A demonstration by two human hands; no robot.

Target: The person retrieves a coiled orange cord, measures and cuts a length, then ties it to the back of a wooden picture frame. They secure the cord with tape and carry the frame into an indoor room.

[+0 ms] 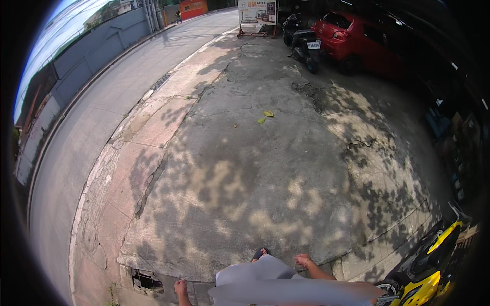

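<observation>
My left grip (180,286) and right grip (302,259) look empty, though at this size I can't tell how closed. Left of the left grip gapes a pavement hole (147,279); right of the right grip, the yellow motorcycle (421,288) should handle heavy, stiff (I'd hold its handlebars).

Road (104,104) lies left, wall (104,48) beyond it upper left, signboard (257,13) top centre, scooter (305,43) left of car (349,41) upper right, leaves (268,113) on pavement (286,158) upper centre, motorcycle (421,288) lower right.
</observation>
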